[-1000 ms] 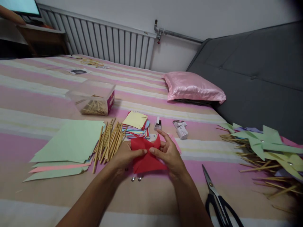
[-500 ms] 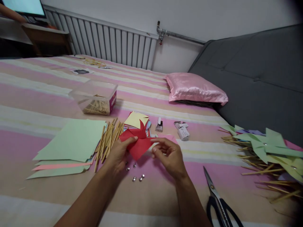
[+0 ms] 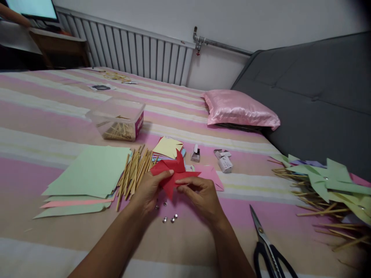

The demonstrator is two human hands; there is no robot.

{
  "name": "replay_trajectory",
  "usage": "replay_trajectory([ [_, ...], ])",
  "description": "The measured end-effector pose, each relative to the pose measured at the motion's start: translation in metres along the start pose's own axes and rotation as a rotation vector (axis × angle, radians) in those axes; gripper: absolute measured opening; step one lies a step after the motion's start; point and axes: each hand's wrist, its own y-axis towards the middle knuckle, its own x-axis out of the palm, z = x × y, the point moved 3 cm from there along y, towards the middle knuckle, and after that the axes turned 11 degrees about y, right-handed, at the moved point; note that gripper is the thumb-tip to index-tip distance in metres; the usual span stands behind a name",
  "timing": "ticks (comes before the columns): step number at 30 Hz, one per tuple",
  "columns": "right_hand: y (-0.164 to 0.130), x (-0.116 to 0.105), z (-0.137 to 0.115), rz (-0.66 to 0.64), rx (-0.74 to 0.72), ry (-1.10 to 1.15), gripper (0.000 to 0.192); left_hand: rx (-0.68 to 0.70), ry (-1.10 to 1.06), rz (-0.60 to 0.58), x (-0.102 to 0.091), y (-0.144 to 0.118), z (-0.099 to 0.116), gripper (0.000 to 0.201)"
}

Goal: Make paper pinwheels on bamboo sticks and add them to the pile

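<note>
And here's what looks like folding, the left hand [image 3: 148,189] pinching the red paper [image 3: 176,172] above the bed [image 3: 174,247], the right hand [image 3: 204,197] touching its middle, gripping or not I can't tell, and the next move calls for pinning those folds.

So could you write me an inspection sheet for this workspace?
Surface: striped bedspread.
Job's things: red paper with pointed flaps, in hand; green sheets, stacked cut papers, sticks and small metal pieces nearby; pinwheels to the right.
Clutter: scissors, small boxes, plastic tub with sticks.
Hands: left hand pinches the red paper; right hand has fingers over it, grip unclear.
Cables: unclear; a yellow tangle lies far back.
Surroundings: radiator, pink pillow, grey headboard, screen, another person's arm.
</note>
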Motion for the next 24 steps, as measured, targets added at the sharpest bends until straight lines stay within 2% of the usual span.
replay_trajectory([
  [10, 0.001, 0.0, 0.007, 0.171, 0.086, 0.078, 0.02, 0.095, 0.109, 0.021, 0.001, -0.001, -0.002, 0.019],
  [17, 0.0, 0.0, 0.01, 0.222, 0.111, 0.038, 0.023, 0.144, 0.149, 0.0, 0.002, -0.002, -0.003, 0.02],
  [24, 0.0, 0.0, 0.011, 0.256, 0.142, 0.02, 0.025, 0.132, 0.166, -0.01, 0.001, -0.001, -0.007, 0.025],
])
